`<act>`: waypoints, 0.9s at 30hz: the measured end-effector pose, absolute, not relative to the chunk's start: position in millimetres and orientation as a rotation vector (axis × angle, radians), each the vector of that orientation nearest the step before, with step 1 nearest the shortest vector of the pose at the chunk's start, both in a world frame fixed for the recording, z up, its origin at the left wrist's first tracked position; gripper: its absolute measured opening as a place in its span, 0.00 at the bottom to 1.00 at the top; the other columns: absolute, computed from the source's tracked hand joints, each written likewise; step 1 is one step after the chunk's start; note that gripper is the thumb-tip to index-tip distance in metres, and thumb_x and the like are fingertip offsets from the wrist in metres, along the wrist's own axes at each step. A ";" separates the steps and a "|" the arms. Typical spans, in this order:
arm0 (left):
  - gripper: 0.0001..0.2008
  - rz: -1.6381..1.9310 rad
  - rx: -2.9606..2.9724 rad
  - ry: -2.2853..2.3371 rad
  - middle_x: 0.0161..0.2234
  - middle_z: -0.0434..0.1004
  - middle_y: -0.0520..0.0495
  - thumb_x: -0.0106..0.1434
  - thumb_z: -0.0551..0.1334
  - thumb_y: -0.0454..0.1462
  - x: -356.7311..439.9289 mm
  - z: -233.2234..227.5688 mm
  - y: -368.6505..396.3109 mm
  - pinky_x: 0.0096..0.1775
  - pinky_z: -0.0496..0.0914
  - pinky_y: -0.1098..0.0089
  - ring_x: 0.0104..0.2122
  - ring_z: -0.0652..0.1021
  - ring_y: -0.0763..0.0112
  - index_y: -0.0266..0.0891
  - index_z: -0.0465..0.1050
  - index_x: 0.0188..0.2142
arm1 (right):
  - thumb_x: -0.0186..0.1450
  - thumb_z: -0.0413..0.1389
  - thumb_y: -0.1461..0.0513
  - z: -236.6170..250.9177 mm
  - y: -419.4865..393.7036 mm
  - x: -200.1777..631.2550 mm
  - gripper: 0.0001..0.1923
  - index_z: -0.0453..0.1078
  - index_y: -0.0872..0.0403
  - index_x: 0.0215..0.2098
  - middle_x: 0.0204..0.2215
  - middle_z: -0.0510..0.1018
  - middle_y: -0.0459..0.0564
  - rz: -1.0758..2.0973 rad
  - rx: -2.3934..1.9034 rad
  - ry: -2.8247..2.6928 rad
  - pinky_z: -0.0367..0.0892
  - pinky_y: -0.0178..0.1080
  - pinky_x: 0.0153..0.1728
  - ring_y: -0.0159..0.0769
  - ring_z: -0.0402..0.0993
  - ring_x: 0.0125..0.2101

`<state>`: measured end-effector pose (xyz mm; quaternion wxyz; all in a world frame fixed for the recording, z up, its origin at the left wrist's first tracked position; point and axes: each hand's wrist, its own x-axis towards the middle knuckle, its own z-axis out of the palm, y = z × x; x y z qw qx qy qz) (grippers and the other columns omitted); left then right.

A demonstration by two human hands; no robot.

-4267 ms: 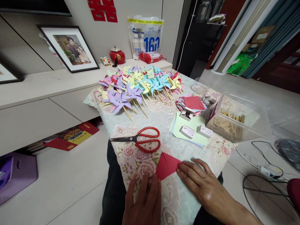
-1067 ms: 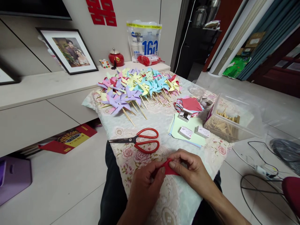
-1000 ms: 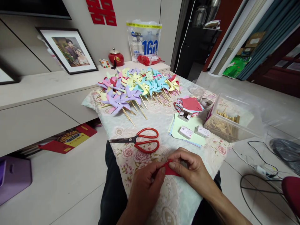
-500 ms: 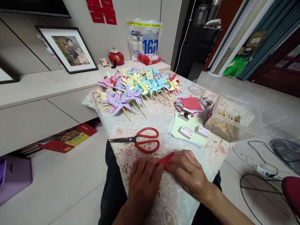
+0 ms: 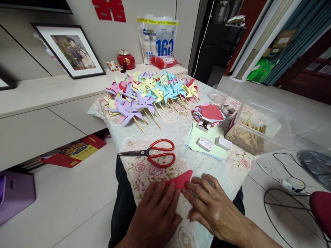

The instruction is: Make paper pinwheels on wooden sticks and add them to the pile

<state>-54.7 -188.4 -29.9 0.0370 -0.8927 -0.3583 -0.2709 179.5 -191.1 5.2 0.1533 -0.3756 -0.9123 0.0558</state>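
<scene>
Loosely spread, the left hand (image 5: 158, 210) and the right hand (image 5: 212, 206) rest on folded red paper (image 5: 183, 179) at the near end of the table (image 5: 178, 132). Beyond it lie red-handled scissors (image 5: 148, 152), then pale green sheets (image 5: 214, 133) bearing small white boxes (image 5: 205, 144) and, farther back, paper pinwheels (image 5: 150, 90).

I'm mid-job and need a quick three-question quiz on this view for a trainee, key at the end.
1. What colour is the paper that the left hand and right hand touch?
2. True or false: the blades of the scissors point to the person's left.
3. The clear plastic box holds: A) pinwheels, B) wooden sticks, C) paper sheets.

Key: 1. Red; 2. True; 3. B
</scene>
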 end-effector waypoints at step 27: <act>0.22 -1.292 -2.625 -1.711 0.50 0.76 0.39 0.62 0.61 0.33 -61.3 -31.2 -183.0 0.46 0.76 0.60 0.47 0.78 0.58 0.40 0.70 0.56 | 0.72 0.47 0.70 5.2 -137.8 167.4 0.14 0.71 0.59 0.50 0.37 0.83 0.54 0.126 -0.781 -2.434 0.72 0.46 0.47 0.37 0.79 0.37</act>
